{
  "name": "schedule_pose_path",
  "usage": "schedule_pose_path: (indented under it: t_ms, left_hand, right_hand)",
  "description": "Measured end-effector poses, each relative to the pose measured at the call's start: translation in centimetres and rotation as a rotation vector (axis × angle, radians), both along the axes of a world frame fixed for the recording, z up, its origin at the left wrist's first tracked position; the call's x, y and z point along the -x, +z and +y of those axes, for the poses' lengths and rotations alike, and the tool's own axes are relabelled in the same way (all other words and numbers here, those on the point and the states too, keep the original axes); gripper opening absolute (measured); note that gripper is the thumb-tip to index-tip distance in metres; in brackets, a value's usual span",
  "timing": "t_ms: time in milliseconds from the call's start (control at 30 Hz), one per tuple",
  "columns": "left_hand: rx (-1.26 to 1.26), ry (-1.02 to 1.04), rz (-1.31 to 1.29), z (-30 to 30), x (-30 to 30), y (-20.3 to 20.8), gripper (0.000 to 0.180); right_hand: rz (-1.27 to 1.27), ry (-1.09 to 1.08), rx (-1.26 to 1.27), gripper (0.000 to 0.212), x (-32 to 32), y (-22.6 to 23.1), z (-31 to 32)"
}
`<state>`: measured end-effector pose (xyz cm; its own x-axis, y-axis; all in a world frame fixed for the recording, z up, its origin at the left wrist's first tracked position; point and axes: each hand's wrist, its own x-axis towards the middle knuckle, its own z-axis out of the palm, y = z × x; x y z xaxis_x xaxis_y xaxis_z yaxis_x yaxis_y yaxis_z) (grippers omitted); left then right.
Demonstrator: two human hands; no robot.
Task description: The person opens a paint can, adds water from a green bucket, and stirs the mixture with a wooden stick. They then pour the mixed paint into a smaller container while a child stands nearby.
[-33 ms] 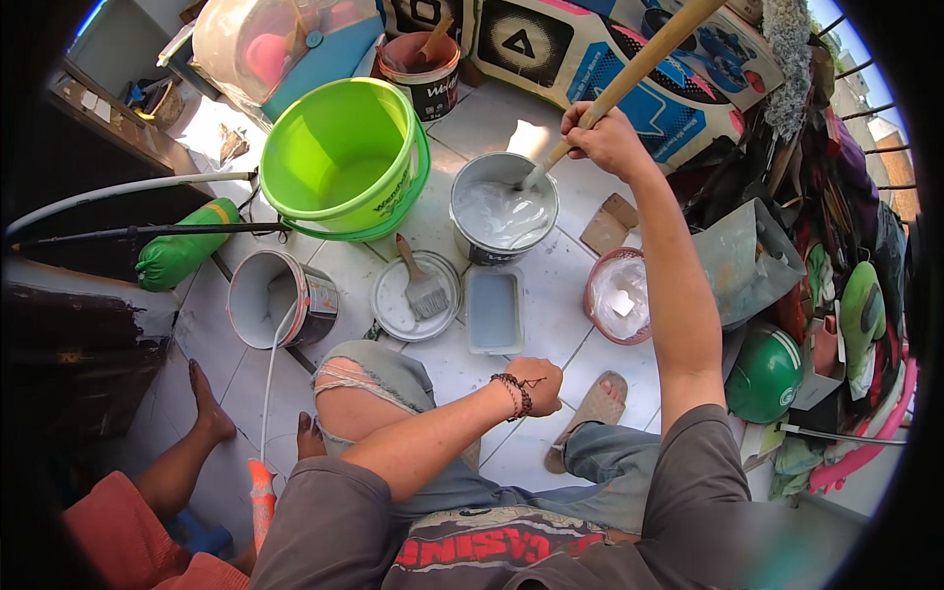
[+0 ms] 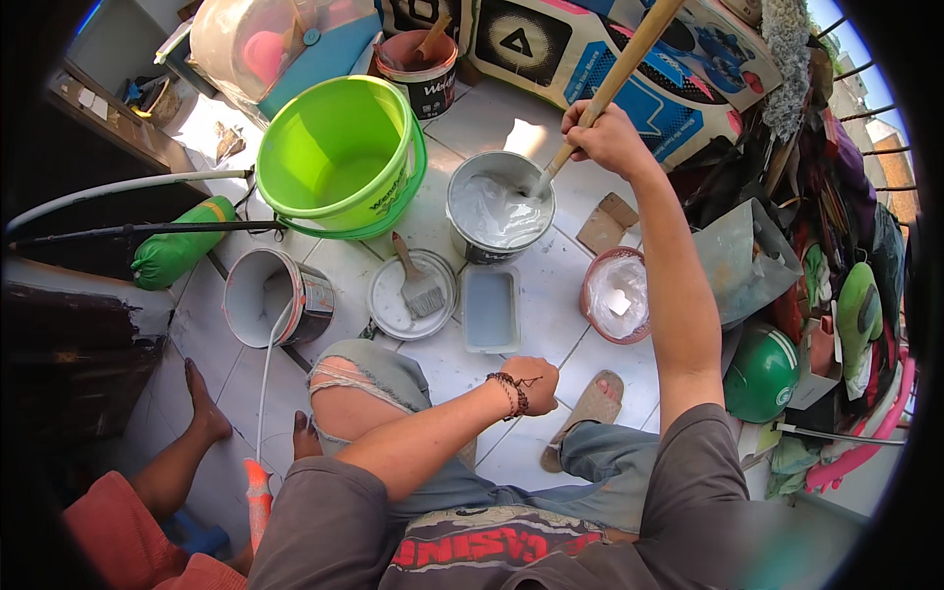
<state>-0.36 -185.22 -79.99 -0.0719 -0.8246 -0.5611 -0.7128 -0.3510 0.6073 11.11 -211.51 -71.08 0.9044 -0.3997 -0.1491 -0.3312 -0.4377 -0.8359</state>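
A wooden stick (image 2: 621, 77) was found wrapped in the right grip (image 2: 604, 140); the left grip (image 2: 531, 385) was curled into a fist, nothing seen in it. It was judged that paint (image 2: 495, 211) could be splashed onto the tray (image 2: 492, 348) by brisk stirring, or the bucket (image 2: 480, 246) tipped by hard levering. The stick was tilted, lower end sunk in the bucket's paint, long axis directed up and rightward.

White tile floor (image 2: 551, 300), dark joints. Sun patch (image 2: 528, 140) on it at 12. Metal bars (image 2: 888, 150) at 2, bright daylight behind. Dark brown furniture (image 2: 69, 354) at 9, wooden ledge (image 2: 123, 116) at 10.
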Motion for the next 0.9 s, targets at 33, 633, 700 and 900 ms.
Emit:
schedule_pose_path:
  t_ms: [33,633,700,900]
  left_hand:
    - [-0.017,-0.013,-0.007,0.0,-0.1,0.0,0.039]
    - [0.015,-0.002,-0.003,0.5,-0.4,0.0,0.040]
    - [0.001,-0.011,-0.003,0.3,-0.4,0.5,0.040]
    - [0.029,0.001,0.002,0.7,-0.3,0.4,0.038]
  right_hand:
    - [0.048,0.011,-0.014,0.011,0.2,0.6,0.4]
    - [-0.040,0.137,-0.216,0.009,-0.9,-1.2,2.4]
    - [-0.116,0.113,-0.225,0.009,-1.1,-1.9,2.6]
    - [0.075,0.064,0.099,0.009,-0.7,0.8,3.1]
